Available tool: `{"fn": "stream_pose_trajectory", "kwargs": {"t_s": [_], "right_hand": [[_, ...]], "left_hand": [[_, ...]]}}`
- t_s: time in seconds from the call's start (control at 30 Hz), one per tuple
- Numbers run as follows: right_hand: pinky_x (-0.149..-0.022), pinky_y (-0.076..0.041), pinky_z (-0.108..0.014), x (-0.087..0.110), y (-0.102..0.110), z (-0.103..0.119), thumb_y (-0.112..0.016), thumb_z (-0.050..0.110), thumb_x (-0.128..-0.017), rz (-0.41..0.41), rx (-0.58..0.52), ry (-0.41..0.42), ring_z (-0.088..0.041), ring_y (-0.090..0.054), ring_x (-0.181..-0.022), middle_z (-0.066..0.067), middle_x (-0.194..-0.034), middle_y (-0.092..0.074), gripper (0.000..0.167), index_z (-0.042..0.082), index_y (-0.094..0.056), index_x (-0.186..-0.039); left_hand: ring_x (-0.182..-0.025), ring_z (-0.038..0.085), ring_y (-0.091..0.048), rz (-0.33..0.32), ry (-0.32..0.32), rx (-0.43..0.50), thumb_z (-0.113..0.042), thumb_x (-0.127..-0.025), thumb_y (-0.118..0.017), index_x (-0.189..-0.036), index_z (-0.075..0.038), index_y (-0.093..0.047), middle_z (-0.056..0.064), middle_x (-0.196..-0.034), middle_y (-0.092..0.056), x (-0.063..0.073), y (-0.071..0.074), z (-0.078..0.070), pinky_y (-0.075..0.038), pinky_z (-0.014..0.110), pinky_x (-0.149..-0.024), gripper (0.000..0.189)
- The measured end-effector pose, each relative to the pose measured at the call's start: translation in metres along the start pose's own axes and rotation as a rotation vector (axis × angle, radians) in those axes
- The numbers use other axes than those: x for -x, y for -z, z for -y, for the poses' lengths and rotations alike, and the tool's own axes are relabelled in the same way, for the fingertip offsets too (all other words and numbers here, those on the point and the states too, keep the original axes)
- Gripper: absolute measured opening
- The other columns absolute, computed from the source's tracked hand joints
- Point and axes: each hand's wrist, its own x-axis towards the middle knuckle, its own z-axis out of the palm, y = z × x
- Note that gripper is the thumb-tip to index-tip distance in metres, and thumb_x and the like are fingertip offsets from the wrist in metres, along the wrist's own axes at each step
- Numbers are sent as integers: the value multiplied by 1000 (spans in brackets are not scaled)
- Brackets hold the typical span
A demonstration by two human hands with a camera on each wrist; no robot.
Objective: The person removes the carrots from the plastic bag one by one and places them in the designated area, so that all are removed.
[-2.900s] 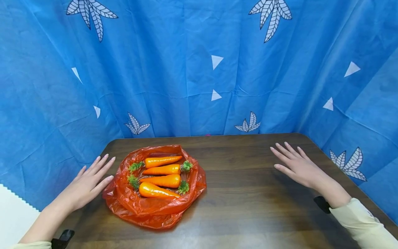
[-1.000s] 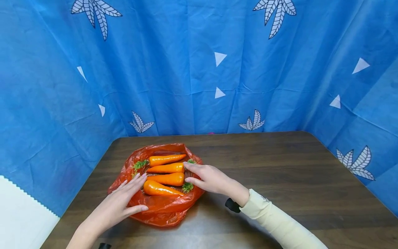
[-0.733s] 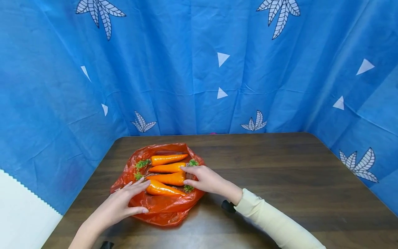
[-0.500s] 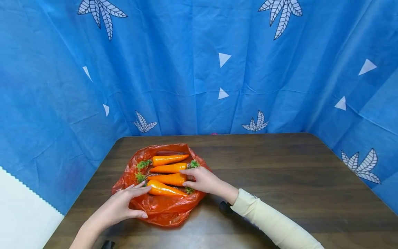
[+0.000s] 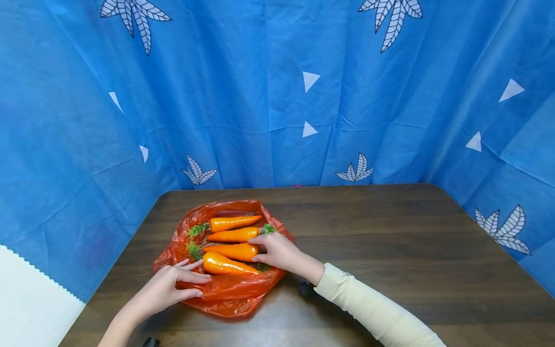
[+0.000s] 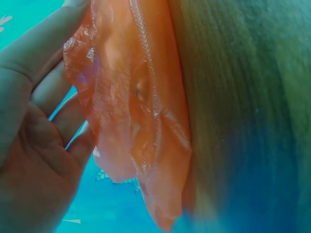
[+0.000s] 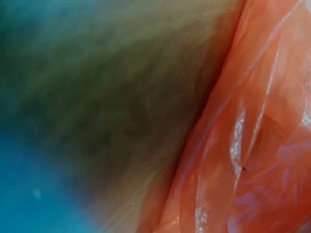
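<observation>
A crumpled red plastic bag point(image 5: 230, 303) lies with its mouth open on the brown table. Several orange carrots lie in a row inside it, their green tops at alternating ends. My right hand point(image 5: 279, 251) reaches in from the right. Its index finger and thumb straddle the thick end of the third carrot point(image 5: 231, 251) from the back. At the bag's front left, my left hand point(image 5: 160, 289) has its fingers over the rim and its thumb on the outer side, beside the front carrot point(image 5: 227, 264). The left wrist view shows the thumb against the red plastic, other fingers partly hidden behind it.
The wooden table point(image 5: 381, 241) extends right of the bag. Blue patterned curtain point(image 5: 277, 96) surrounds its back and sides. White material point(image 5: 30, 303) shows at the lower left.
Both hands have come in from the sides to the bag. The right hand's finger and thumb have moved further over the third carrot; the left fingers have drawn back from the front carrot toward the rim.
</observation>
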Motion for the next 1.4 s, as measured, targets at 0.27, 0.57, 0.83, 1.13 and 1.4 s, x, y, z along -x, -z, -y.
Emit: {"fn": "stream_pose_trajectory", "kwargs": {"t_s": [0.27, 0.57, 0.83, 1.13, 1.4], "right_hand": [[-79, -46, -15, -4, -4, -1, -74, 27, -82, 26, 0, -21, -2, -58, -87, 0, -115, -63, 48, 8, -61, -124], [-80, -45, -15, -5, -5, 1, -74, 27, -81, 18, -2, -24, -4, -57, -88, 0, -114, -64, 49, 6, -62, -123], [-82, -45, -16, -5, -7, 2, -76, 27, -80, 31, -14, -33, -5, -57, -91, -2, -117, -62, 53, 6, -59, -125], [-82, -45, -16, -6, -10, 0, -75, 26, -80, 26, -43, -35, -6, -57, -92, -2, -116, -62, 52, 5, -59, -125], [-85, -45, -19, -5, -11, -1, -75, 25, -81, 13, -64, -49, -8, -58, -95, -1, -117, -62, 52, 6, -59, -126]], "left_hand": [[-113, 26, -54, -21, -54, -22, -46, -82, -65, -108, -23, -73, -13, -105, -66, 2, 1, 2, -33, 53, -95, 36], [-107, 27, -58, 1, -93, 26, -37, -84, -68, -105, -17, -74, -9, -103, -67, 3, 3, 2, -45, 26, -89, 30], [-110, 21, -57, 2, -59, 109, -33, -85, -67, -100, -18, -76, -9, -100, -68, 4, 0, 8, -36, 18, -94, 23], [-114, 12, -54, -2, -38, 256, -24, -87, -66, -105, -12, -74, -5, -104, -68, 5, -2, 12, -36, 11, -88, 23], [-111, 10, -55, -7, -26, 360, -16, -89, -65, -107, -6, -72, 4, -106, -68, 6, -2, 14, -38, 13, -88, 23]]}}
